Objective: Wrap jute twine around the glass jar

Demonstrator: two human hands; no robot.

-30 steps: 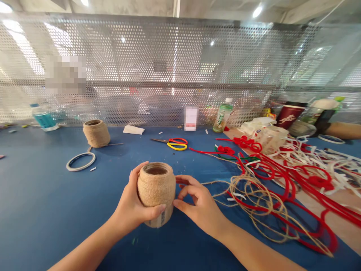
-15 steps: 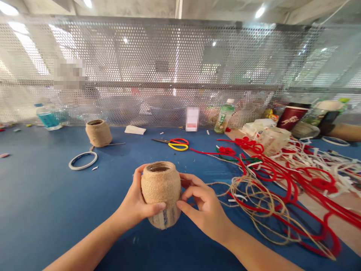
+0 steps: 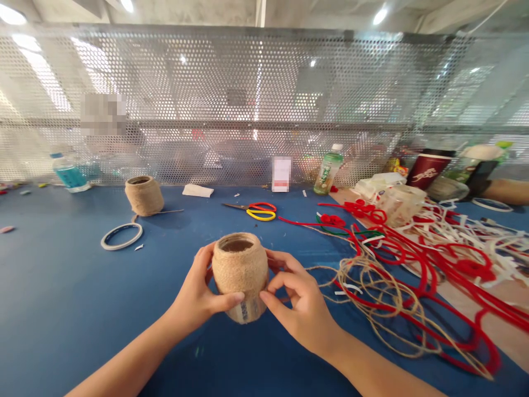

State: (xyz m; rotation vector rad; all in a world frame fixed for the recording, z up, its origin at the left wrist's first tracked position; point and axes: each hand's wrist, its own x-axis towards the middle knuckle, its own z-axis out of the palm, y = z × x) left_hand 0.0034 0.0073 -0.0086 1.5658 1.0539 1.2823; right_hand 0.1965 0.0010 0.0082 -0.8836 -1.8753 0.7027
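A glass jar [image 3: 240, 273], its upper part wrapped in tan twine and its lower part bare with clear tape strips, is tilted slightly between my hands above the blue table. My left hand [image 3: 202, 289] grips its left side, thumb across the front near the lowest wraps. At the jar's right side, my right hand [image 3: 300, 303] has thumb and forefinger pinched by the edge of the wrapping, other fingers reaching behind. Loose twine [image 3: 372, 281] runs from behind this hand to a tangle on the right; the pinched part is hidden.
Scissors [image 3: 261, 210] lie beyond the jar. A fully wrapped jar [image 3: 144, 196] and a tape roll [image 3: 122, 236] are at left. Red cords [image 3: 430, 264] and white scraps cover the right side. A green-labelled bottle [image 3: 329, 170] stands before the perforated metal screen [image 3: 248, 105].
The jar has moved slightly right and up and turned between my hands, with its mouth tipped more toward me. Both hands have stayed nearly in place.
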